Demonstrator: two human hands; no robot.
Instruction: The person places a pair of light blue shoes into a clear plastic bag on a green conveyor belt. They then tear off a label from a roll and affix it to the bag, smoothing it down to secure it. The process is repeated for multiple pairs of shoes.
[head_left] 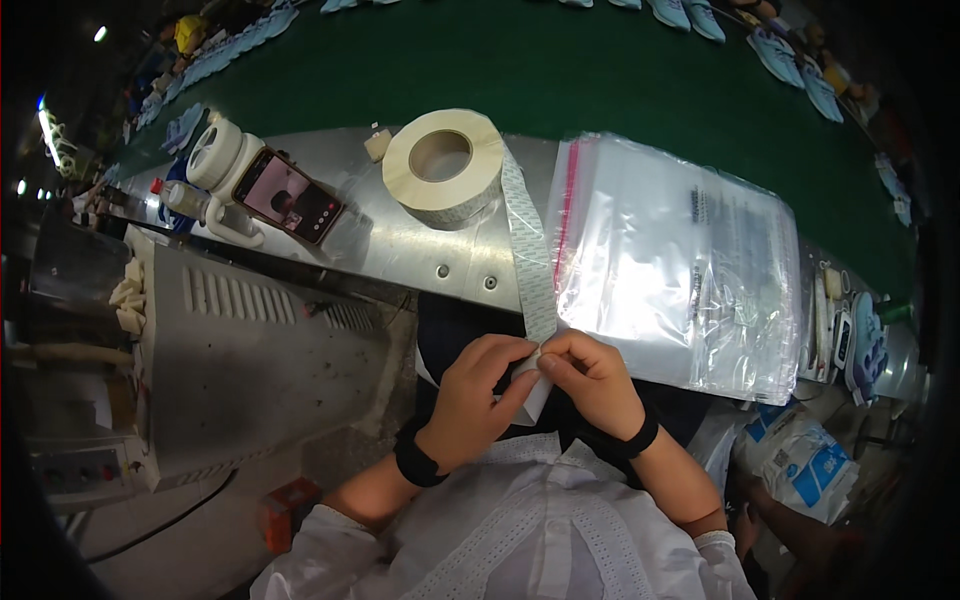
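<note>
A large cream-coloured roll (443, 168) lies on the metal bench, and a printed label strip (531, 250) runs from it toward me over the bench edge. At its near end, my left hand (488, 385) and my right hand (590, 378) meet, each pinching the strip between thumb and fingers. A white piece of the strip hangs below the fingertips, in front of my white shirt. What the fingertips do exactly is partly hidden. Just right of the strip lies a stack of clear plastic bags (640, 270) with a pink edge.
A phone (287, 196) leans on a white jug (222, 165) at the left of the metal bench (380, 245). Beyond runs a green conveyor belt (560, 75) with light-blue shoes (780, 58) along its far side. A grey vented machine (260, 350) stands at the left; a printed sack (800, 465) sits lower right.
</note>
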